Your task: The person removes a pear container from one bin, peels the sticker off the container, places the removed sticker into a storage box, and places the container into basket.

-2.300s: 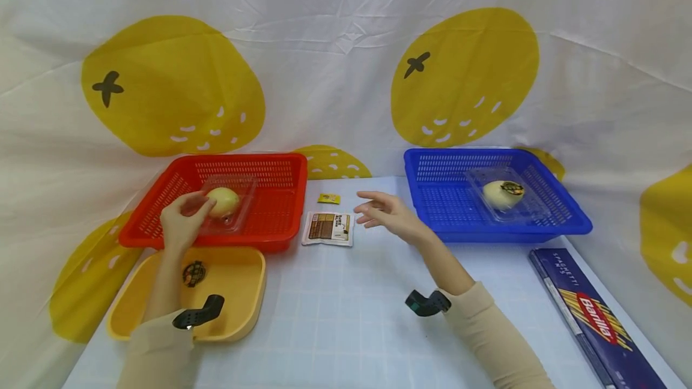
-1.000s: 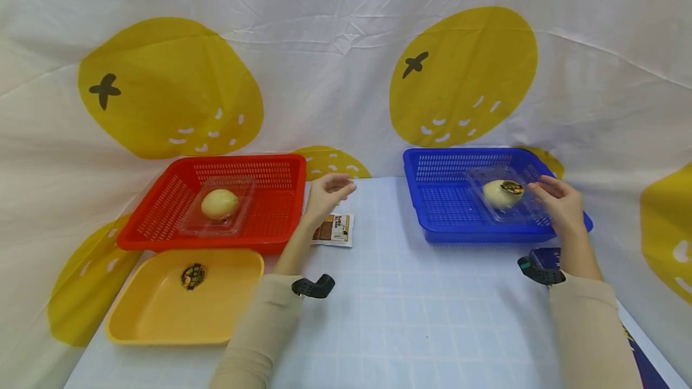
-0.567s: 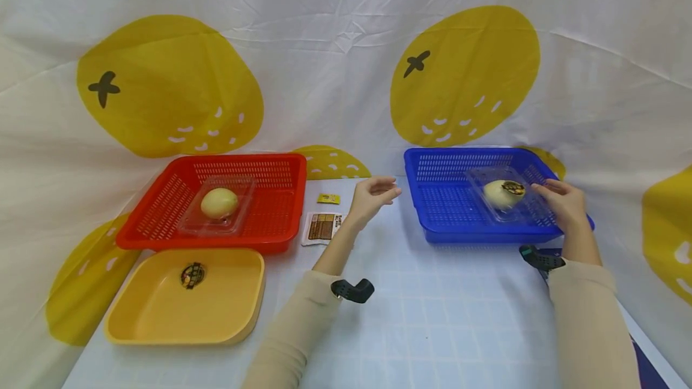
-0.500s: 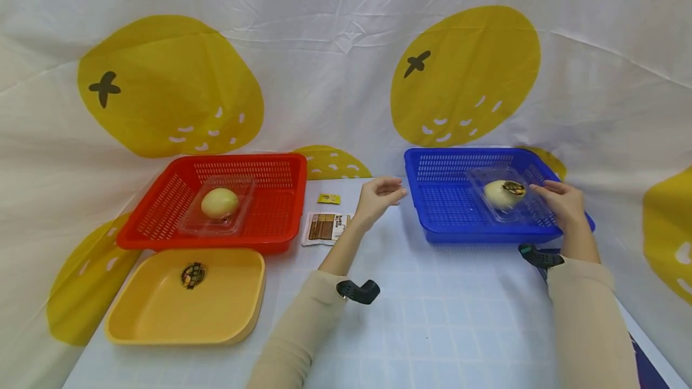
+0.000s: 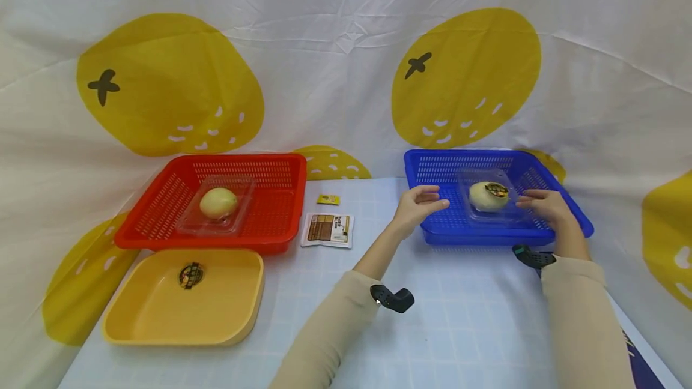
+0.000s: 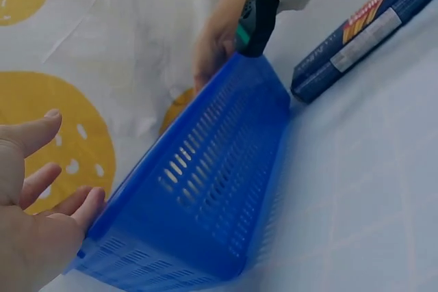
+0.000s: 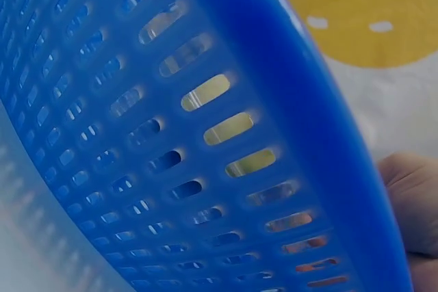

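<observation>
A clear plastic container [image 5: 510, 212] with a pale yellow round fruit or vegetable [image 5: 488, 197] and a dark round sticker lies in the blue basket [image 5: 486, 238]. My right hand [image 5: 550, 212] is at the container's right side, fingers bent, appearing to pinch its edge. The basket wall hides most of those fingers in the right wrist view. My left hand [image 5: 417, 210] is over the basket's left rim, fingers loosely bent with nothing between them. In the left wrist view, its fingertips are close to the rim; contact is unclear.
A red basket [image 5: 273, 245] at left holds a similar clear container [image 5: 243, 203]. In front sits a yellow tray [image 5: 216, 317]. Between the baskets lie a small yellow packet [image 5: 328, 199] and a brown-white pouch [image 5: 327, 230]. A Barilla spaghetti box [image 6: 356, 35] lies at right.
My left hand has travelled from the red basket past the packets to the blue basket's left rim. My right hand reached the clear container, which has now shifted left with it.
</observation>
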Motion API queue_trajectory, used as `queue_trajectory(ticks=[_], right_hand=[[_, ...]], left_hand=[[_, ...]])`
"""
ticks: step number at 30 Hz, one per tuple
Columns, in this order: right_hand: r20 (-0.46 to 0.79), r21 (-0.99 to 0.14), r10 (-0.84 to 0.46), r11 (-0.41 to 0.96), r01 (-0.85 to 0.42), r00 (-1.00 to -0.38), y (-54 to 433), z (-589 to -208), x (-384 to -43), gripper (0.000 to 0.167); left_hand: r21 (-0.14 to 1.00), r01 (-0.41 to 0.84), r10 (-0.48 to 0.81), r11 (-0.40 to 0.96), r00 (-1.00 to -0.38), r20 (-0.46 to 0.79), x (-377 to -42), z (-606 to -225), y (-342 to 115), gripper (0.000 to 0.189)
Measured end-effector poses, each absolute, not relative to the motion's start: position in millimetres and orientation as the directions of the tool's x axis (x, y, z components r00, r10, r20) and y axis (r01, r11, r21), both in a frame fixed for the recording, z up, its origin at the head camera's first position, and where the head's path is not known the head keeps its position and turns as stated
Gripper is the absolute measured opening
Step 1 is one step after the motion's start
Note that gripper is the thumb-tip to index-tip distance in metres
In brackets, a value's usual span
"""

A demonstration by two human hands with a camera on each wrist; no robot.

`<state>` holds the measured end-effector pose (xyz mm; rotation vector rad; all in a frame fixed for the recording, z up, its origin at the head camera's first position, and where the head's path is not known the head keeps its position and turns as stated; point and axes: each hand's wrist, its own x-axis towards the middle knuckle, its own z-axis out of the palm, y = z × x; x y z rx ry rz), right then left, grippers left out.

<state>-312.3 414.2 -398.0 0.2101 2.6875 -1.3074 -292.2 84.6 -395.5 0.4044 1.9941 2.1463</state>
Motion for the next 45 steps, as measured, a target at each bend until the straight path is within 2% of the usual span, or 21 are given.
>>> queue_trajectory(ticks=[6,14,18,24,37,45], right_hand=[[-0.248,-0.800,-0.011,0.566,0.199,-0.969,411.9,-401.6,-317.8,0.065],[-0.322,-0.827,-0.103,0.515,0.227,-0.941,414.1,-399.9,-323.2,0.076],[-0.331,-0.824,-0.134,0.524,0.217,-0.934,414.8,-400.4,-325.5,0.075],[-0.316,-0.849,-0.181,0.492,0.193,-0.931,413.1,-400.4,-325.9,0.074],[-0.344,-0.831,-0.172,0.514,0.214,-0.923,411.8,-404.4,-328.1,0.077],[-0.334,-0.853,-0.180,0.476,0.215,-0.925,412.3,-401.6,-324.3,0.073]], left_hand=[[0.998,0.051,0.325,0.045,-0.945,0.034,-294.4,-395.9,105.1,0.048],[0.987,0.005,0.311,0.162,-0.949,-0.047,-297.7,-393.5,128.5,0.050],[0.974,-0.016,0.281,0.224,-0.956,-0.081,-302.3,-393.6,137.1,0.048],[0.954,-0.045,0.273,0.295,-0.953,-0.130,-308.2,-392.9,146.8,0.059],[0.957,-0.102,0.397,0.270,-0.894,-0.207,-309.0,-390.3,146.6,0.069],[0.975,-0.098,0.332,0.201,-0.929,-0.162,-308.4,-392.9,150.1,0.066]])
